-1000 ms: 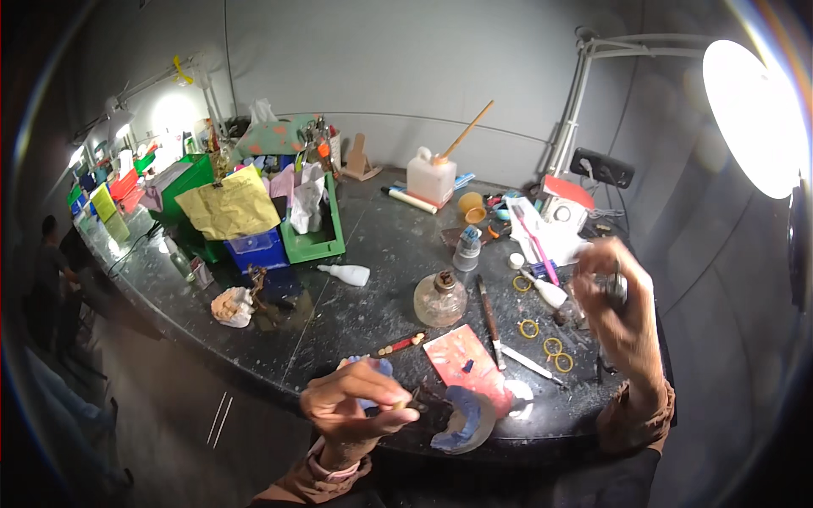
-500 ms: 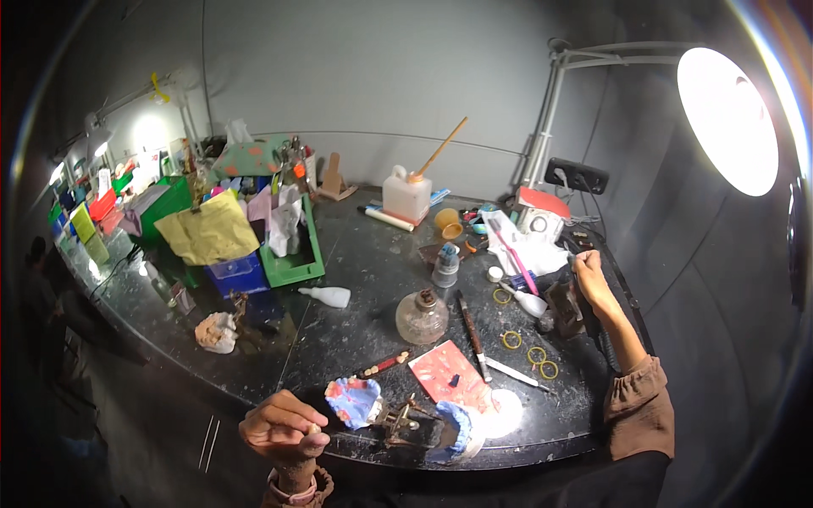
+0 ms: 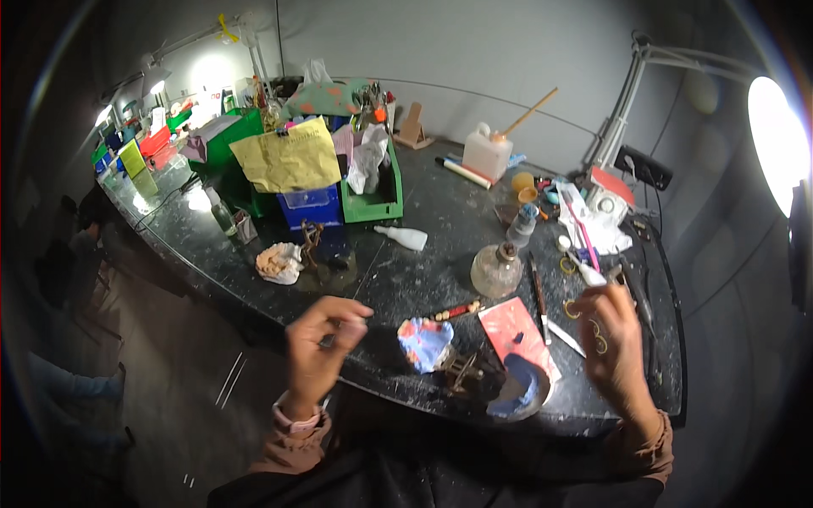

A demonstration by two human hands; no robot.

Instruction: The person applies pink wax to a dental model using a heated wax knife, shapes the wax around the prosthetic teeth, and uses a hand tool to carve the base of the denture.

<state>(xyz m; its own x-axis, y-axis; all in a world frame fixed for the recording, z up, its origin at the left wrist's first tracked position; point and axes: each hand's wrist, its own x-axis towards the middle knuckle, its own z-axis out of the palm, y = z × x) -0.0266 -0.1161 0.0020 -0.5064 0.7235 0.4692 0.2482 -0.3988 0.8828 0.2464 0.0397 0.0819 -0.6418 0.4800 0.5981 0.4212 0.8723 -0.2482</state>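
My left hand (image 3: 326, 347) is above the desk's front edge, left of a blue dental cast (image 3: 423, 343), its fingertips pinched on something tiny I cannot make out. My right hand (image 3: 610, 339), blurred, hangs with curled fingers right of a pink sheet (image 3: 504, 326); whether it holds anything is unclear. A brass hinged frame (image 3: 461, 372) joins the cast to another blue cast (image 3: 517, 389) in a pale base. A glass burner (image 3: 495, 275), a brown-handled knife (image 3: 538, 296) and a red strip with tooth-like pieces (image 3: 457, 311) lie behind them.
On the dark desk (image 3: 356, 288) are a beige cast (image 3: 278, 264), bins (image 3: 373, 203), squeeze bottles (image 3: 406, 237), a jug (image 3: 487, 157) and yellow rings (image 3: 599, 339). A lamp (image 3: 771, 140) glows at the right. A person's leg (image 3: 76, 381) shows at the lower left.
My right hand has moved left and toward me from the dark object at the desk's right. My left hand has risen slightly. The view has shifted, moving the desk rightward and up.
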